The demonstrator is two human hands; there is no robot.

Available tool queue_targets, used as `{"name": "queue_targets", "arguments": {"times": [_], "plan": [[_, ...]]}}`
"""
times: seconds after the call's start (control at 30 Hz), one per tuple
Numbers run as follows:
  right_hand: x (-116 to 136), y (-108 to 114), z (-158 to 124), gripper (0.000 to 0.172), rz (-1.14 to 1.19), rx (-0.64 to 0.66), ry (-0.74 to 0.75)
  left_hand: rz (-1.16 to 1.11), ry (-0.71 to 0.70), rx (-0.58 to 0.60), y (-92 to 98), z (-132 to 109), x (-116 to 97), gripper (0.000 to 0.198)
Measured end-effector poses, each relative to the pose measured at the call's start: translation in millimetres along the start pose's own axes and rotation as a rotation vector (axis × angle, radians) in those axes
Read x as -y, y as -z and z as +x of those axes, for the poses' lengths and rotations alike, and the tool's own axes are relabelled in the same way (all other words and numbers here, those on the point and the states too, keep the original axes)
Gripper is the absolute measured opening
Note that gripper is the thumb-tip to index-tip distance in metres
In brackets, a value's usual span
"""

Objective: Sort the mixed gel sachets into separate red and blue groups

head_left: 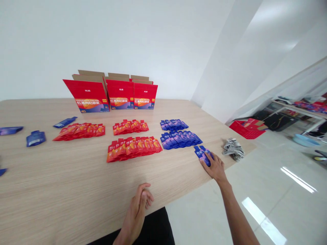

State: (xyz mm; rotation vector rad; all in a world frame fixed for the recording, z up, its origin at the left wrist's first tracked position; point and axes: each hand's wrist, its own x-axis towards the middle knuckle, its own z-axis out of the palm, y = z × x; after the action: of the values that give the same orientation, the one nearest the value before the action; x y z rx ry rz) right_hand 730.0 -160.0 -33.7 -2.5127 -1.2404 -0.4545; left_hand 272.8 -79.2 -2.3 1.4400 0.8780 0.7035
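My right hand [215,166] reaches over a small set of blue pouches [203,154] near the right edge of the table, its thumb and fingers at their sides. Behind it lie two overlapping rows of blue pouches, a nearer row [181,139] and a farther row [174,124]. My left hand [138,207] hovers by the table's front edge, loosely curled and holding nothing. Nearest to it is a fanned row of red pouches [134,148]. Farther back are another red row [130,127] and a red heap [81,131] to the left.
Three open red boxes, left [89,97], middle [120,95] and right [145,97], stand at the back. Loose blue pouches [35,138] lie on the left. A crumpled striped cloth [233,149] sits at the table's right edge. A red box [247,128] is beyond it.
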Motion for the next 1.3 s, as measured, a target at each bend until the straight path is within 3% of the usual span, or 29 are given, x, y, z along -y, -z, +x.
{"name": "queue_targets", "arguments": {"times": [0.27, 0.37, 0.43, 0.5, 0.63, 0.7, 0.8, 0.9, 1.03, 1.1, 1.2, 1.3], "plan": [[-4, -2, 2, 0.066, 0.006, 0.018, -0.014, -0.032, -0.014, 0.023, -0.4, -2, -5, 0.056], [1, 2, -2, 0.068, 0.019, -0.062, 0.014, 0.065, -0.069, -0.026, 27.1, 2, -7, 0.053], [14, 9, -8, 0.067, 0.052, -0.136, 0.051, 0.212, -0.108, -0.123, 66.9, 7, -5, 0.053], [36, 17, -20, 0.064, 0.105, -0.192, 0.108, 0.366, -0.118, -0.273, 121.1, 11, 1, 0.052], [105, 34, -57, 0.058, 0.281, -0.230, 0.226, 0.679, -0.146, -0.589, 237.8, 5, 12, 0.040], [145, 39, -79, 0.055, 0.400, -0.213, 0.279, 0.856, -0.093, -0.710, 285.2, -1, 8, 0.037], [197, 40, -110, 0.052, 0.541, -0.191, 0.339, 1.031, 0.068, -0.870, 337.5, 0, -9, 0.044], [228, 37, -129, 0.048, 0.581, -0.189, 0.376, 1.067, 0.182, -0.956, 371.7, 11, -32, 0.057], [237, 35, -134, 0.046, 0.592, -0.222, 0.355, 1.034, 0.354, -1.023, 392.7, 23, -52, 0.074], [236, 34, -133, 0.045, 0.594, -0.228, 0.343, 1.044, 0.404, -0.975, 394.3, 24, -56, 0.076], [235, 33, -133, 0.041, 0.596, -0.236, 0.337, 1.083, 0.413, -0.883, 388.9, 20, -54, 0.077], [236, 32, -134, 0.038, 0.605, -0.249, 0.329, 1.123, 0.423, -0.868, 373.5, 14, -43, 0.076]]}}
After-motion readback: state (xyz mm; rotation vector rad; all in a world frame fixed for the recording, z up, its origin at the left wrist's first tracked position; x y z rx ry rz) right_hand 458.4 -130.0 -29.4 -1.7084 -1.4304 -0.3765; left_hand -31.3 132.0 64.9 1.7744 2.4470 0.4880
